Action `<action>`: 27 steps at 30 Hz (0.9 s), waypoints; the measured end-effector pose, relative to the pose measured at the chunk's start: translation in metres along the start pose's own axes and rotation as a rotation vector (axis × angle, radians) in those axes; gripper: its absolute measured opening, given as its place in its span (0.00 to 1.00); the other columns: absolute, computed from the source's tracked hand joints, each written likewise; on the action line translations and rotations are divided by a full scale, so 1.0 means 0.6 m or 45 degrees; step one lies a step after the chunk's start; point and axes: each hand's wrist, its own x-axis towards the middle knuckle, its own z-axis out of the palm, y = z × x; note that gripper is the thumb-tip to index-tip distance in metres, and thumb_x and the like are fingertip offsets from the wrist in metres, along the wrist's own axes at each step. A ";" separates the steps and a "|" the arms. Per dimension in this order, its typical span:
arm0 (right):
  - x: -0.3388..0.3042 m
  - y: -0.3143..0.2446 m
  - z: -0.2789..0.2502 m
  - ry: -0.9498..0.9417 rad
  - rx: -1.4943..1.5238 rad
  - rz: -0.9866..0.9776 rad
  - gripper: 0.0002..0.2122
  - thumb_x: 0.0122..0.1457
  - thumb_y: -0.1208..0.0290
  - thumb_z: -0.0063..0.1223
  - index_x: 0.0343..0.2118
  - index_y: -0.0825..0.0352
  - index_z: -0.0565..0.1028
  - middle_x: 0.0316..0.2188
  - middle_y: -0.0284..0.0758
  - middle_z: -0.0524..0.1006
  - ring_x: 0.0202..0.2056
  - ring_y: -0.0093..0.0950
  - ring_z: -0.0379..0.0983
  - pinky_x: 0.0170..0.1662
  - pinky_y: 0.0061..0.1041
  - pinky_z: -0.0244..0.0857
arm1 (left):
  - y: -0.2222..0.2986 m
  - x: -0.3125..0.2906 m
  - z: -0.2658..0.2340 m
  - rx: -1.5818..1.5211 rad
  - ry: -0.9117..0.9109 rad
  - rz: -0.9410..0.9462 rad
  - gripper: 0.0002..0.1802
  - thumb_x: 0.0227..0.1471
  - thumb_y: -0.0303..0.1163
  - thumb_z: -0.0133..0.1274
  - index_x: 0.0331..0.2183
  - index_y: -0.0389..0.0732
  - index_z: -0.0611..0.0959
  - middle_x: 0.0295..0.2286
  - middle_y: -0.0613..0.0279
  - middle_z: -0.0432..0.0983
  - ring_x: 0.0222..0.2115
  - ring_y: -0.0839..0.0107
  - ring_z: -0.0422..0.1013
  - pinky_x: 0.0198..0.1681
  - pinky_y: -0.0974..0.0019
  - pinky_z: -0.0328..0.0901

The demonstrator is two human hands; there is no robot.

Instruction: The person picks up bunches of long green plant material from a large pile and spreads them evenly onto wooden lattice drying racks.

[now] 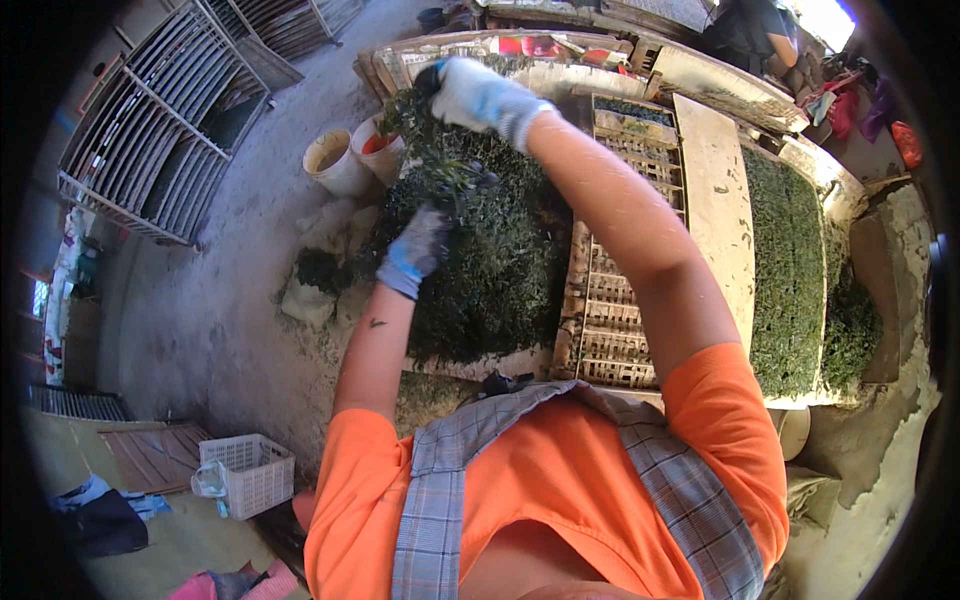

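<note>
both gloved hands, left hand (415, 250) and right hand (478, 95), have fingers closed on the dark green leaf pile (490, 260); two pale plastic buckets (350, 160) stand just beside it.

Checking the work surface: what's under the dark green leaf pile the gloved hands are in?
A pale flat board shows at the near edge of the leaf pile. The rest underneath is covered by leaves; both the left hand and right hand grip clumps.

Red and white flat package (528, 45) lying at the far end of the workbench; no labels, signs or screens visible.
</note>
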 end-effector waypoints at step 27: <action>-0.268 0.278 0.434 -0.064 -0.481 -0.163 0.28 0.46 0.62 0.57 0.54 0.59 0.72 0.57 0.42 0.66 0.62 0.46 0.53 0.63 0.43 0.50 | 0.250 0.175 -0.517 -1.366 -0.207 -0.354 0.18 0.62 0.31 0.38 0.49 0.34 0.74 0.33 0.58 0.79 0.23 0.77 0.72 0.25 0.78 0.68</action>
